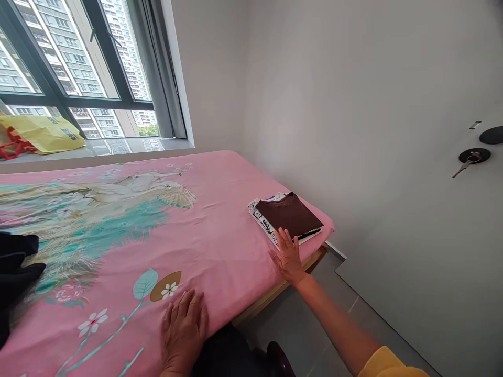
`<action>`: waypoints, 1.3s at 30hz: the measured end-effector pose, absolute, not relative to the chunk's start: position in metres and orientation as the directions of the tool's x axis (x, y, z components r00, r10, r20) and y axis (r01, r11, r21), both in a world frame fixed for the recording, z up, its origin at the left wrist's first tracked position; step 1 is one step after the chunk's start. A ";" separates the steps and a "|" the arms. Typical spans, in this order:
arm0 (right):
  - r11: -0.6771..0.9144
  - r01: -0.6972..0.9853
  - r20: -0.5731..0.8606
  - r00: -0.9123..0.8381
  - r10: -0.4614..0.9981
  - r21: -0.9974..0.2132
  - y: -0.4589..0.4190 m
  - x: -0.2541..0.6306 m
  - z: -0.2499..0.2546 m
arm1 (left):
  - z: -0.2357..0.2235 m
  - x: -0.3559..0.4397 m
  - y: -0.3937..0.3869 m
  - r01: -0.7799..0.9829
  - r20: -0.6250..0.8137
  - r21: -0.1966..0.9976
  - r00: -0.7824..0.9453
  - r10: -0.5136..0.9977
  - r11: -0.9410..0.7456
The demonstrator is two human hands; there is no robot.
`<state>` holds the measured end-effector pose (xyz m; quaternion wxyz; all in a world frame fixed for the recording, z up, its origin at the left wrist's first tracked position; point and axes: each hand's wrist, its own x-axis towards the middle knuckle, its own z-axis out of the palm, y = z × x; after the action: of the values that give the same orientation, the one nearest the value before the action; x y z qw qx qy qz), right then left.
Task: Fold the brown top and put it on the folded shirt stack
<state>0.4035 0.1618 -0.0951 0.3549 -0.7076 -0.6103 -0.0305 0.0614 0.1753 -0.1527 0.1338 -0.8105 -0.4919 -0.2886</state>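
Observation:
A small stack of folded clothes (288, 214) lies at the right end of the bed, with a dark brown folded shirt (294, 212) on top and white patterned cloth (261, 219) showing under it. My right hand (288, 255) is at the near edge of the stack, fingers spread, the fingertips at the cloth; whether they press on it I cannot tell. Flat on the pink bedsheet (220, 230) near the front edge rests my left hand (184, 327), its fingers stretched out and holding nothing.
Dark clothing (18, 272) lies at the bed's left side. On the windowsill (133, 144) sits a yellow bag (47, 133) with red handles. A wooden bed frame (259, 303) shows below the sheet. At right stands a door (412, 209) with a key (466, 166) in its lock.

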 end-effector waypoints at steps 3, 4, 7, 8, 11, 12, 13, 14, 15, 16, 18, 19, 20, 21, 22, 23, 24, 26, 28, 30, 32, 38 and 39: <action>-0.141 0.849 0.532 0.439 0.724 -0.509 0.175 0.443 -0.092 | -0.153 0.062 0.175 0.874 0.609 0.057 0.353 0.711 -0.483; -0.180 0.828 0.525 0.488 0.697 -0.531 0.179 0.460 -0.092 | -0.153 0.062 0.175 0.875 0.607 0.060 0.350 0.713 -0.481; -0.242 0.806 0.459 0.523 0.718 -0.540 0.181 0.505 -0.095 | -0.152 0.062 0.174 0.876 0.604 0.079 0.338 0.722 -0.476; -0.235 0.832 0.453 0.484 0.749 -0.502 0.179 0.514 -0.097 | -0.152 0.063 0.174 0.876 0.599 0.086 0.335 0.727 -0.474; -0.122 0.945 0.450 0.255 0.856 -0.305 0.168 0.516 -0.100 | -0.152 0.063 0.172 0.876 0.576 0.100 0.335 0.746 -0.471; -0.078 0.965 0.439 0.185 0.879 -0.251 0.164 0.511 -0.100 | -0.151 0.063 0.172 0.876 0.569 0.104 0.336 0.751 -0.470; -0.047 0.975 0.427 0.138 0.894 -0.216 0.162 0.504 -0.100 | -0.151 0.063 0.172 0.877 0.565 0.107 0.334 0.754 -0.468; -0.034 0.980 0.420 0.116 0.900 -0.198 0.161 0.497 -0.100 | -0.151 0.063 0.172 0.878 0.565 0.110 0.331 0.756 -0.466; -0.035 0.981 0.418 0.114 0.901 -0.192 0.161 0.491 -0.100 | -0.151 0.063 0.172 0.878 0.566 0.113 0.328 0.756 -0.466; -0.040 0.981 0.419 0.118 0.900 -0.191 0.162 0.486 -0.100 | -0.150 0.063 0.172 0.877 0.570 0.114 0.327 0.753 -0.467; -0.046 0.982 0.435 0.123 0.892 -0.184 0.165 0.481 -0.101 | -0.150 0.062 0.172 0.875 0.579 0.108 0.331 0.745 -0.473; -0.046 0.984 0.449 0.120 0.885 -0.173 0.167 0.481 -0.102 | -0.150 0.062 0.172 0.875 0.582 0.101 0.334 0.741 -0.474; -0.044 0.987 0.466 0.113 0.878 -0.155 0.170 0.481 -0.103 | -0.150 0.062 0.172 0.875 0.585 0.092 0.338 0.737 -0.475; -0.041 0.990 0.485 0.100 0.869 -0.131 0.172 0.482 -0.103 | -0.150 0.062 0.172 0.877 0.588 0.083 0.341 0.733 -0.474; -0.037 0.994 0.505 0.085 0.859 -0.104 0.175 0.484 -0.104 | -0.149 0.062 0.172 0.878 0.592 0.076 0.342 0.730 -0.472; -0.036 0.996 0.526 0.071 0.848 -0.077 0.178 0.485 -0.104 | -0.149 0.063 0.172 0.879 0.597 0.070 0.342 0.726 -0.471; -0.041 0.998 0.549 0.066 0.833 -0.057 0.180 0.486 -0.105 | -0.149 0.063 0.172 0.879 0.603 0.065 0.344 0.720 -0.473; -0.071 0.997 0.597 0.082 0.798 -0.043 0.185 0.486 -0.106 | -0.148 0.064 0.172 0.877 0.613 0.055 0.348 0.709 -0.478; -0.097 0.994 0.621 0.104 0.777 -0.045 0.186 0.481 -0.108 | -0.149 0.064 0.172 0.876 0.618 0.049 0.350 0.704 -0.479; -0.093 0.995 0.612 0.097 0.785 -0.040 0.184 0.473 -0.111 | -0.149 0.064 0.173 0.876 0.619 0.046 0.351 0.702 -0.479; -0.042 0.998 0.586 0.057 0.808 -0.039 0.179 0.465 -0.111 | -0.150 0.064 0.173 0.877 0.616 0.048 0.351 0.705 -0.479; 0.078 0.975 0.596 0.062 0.801 -0.206 0.178 0.479 -0.093 | -0.149 0.064 0.172 0.878 0.601 0.058 0.349 0.719 -0.475; -0.022 0.964 0.601 0.184 0.778 -0.267 0.182 0.488 -0.091 | -0.149 0.064 0.172 0.878 0.599 0.060 0.349 0.721 -0.475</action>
<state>0.4880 0.1818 -0.0905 0.3196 -0.6999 -0.6221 -0.1452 0.0636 0.1722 -0.1490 0.1374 -0.8097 -0.4936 -0.2860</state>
